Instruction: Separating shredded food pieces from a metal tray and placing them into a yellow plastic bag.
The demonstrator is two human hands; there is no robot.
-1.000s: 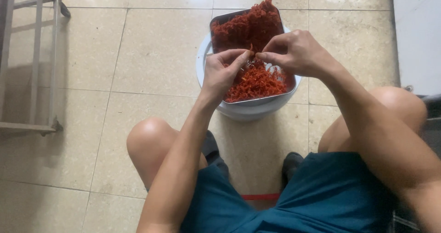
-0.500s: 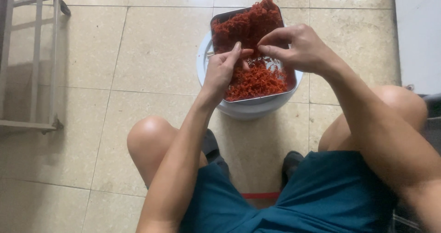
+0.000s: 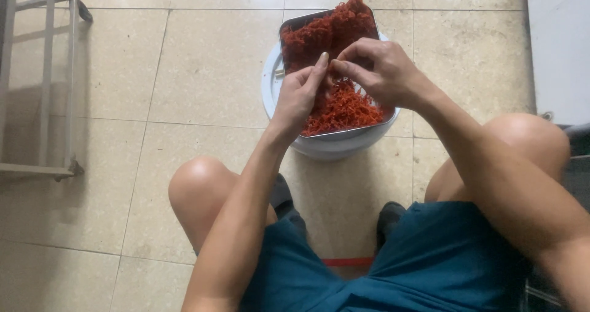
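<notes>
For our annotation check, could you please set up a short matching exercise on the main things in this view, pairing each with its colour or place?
Things:
1. shredded food
2. metal tray
3. round tub
4. metal rack

Descriptions:
A. pale, standing on the floor tiles beneath the tray
B. grey frame at the left edge of the view
C. red-orange strands, heaped
D. rectangular, resting on top of the tub and holding the strands

Pairs: 1-C, 2-D, 3-A, 4-B

Both the left hand and the right hand meet over the tray, pinching at the strands.
</notes>
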